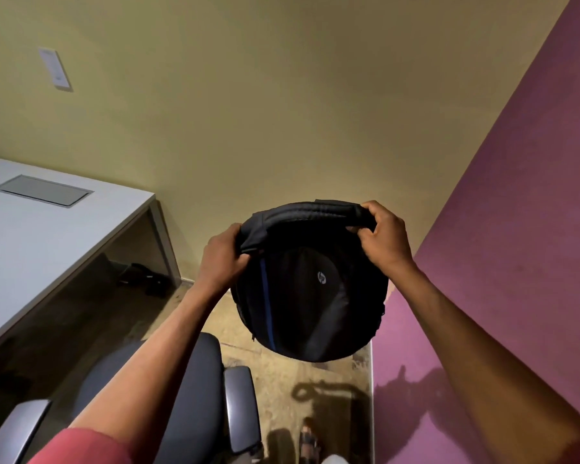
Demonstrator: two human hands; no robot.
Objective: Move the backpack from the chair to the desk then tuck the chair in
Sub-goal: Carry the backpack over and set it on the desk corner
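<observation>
Both hands, left hand [222, 259] and right hand [384, 234], grip the backpack [310, 296] aloft, clear of the chair [195, 390]; desk [31, 242] placement and tucking remain.

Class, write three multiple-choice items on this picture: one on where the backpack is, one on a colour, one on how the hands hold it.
1. Where is the backpack?
A on the chair seat
B in the air beside the desk
C on the desk

2. What colour is its vertical stripe?
A blue
B red
C yellow

3. How is it held?
A left hand only
B right hand only
C both hands

Answers: B, it hangs over the floor, past the chair; A, a blue line runs down the front; C, each hand grips the top strap.
</observation>
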